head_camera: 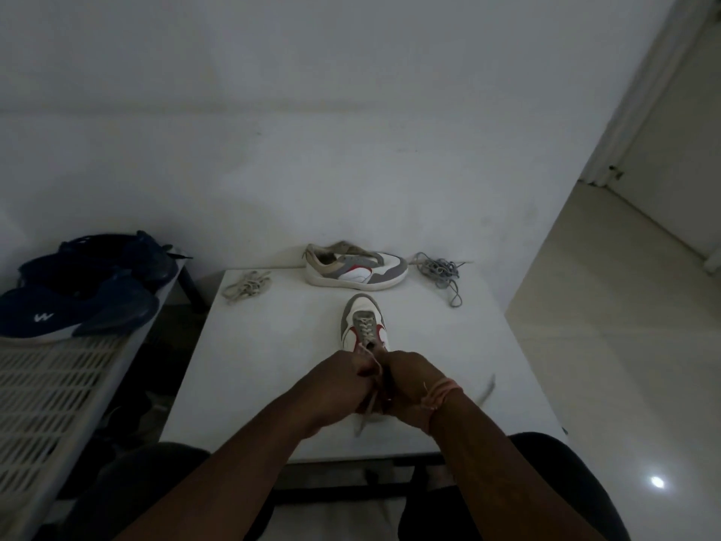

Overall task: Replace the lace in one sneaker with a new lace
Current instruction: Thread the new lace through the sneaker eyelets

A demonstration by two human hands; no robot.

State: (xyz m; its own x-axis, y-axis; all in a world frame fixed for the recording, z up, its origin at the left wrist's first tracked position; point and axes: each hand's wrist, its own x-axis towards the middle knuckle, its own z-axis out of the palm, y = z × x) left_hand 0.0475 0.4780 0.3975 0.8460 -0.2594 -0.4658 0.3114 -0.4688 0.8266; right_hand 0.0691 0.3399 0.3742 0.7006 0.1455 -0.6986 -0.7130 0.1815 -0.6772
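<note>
Both hands work at the throat of the near sneaker (364,326). Left hand (343,378) closed around a beige lace (368,400); right hand (405,378) curled at the collar, what it grips hidden. Lace crosses the lower eyelets, ends loose at the hands. Judgement: lacing nearly complete; top eyelets and tying left. Cannot tell whether this lace is the new one.

On the table (273,365): second sneaker (355,269) unlaced at the far edge, beige lace bundle (246,286) left, grey lace bundle (440,272) right. Slatted rack (47,384), at left, carries blue shoes (86,287).
</note>
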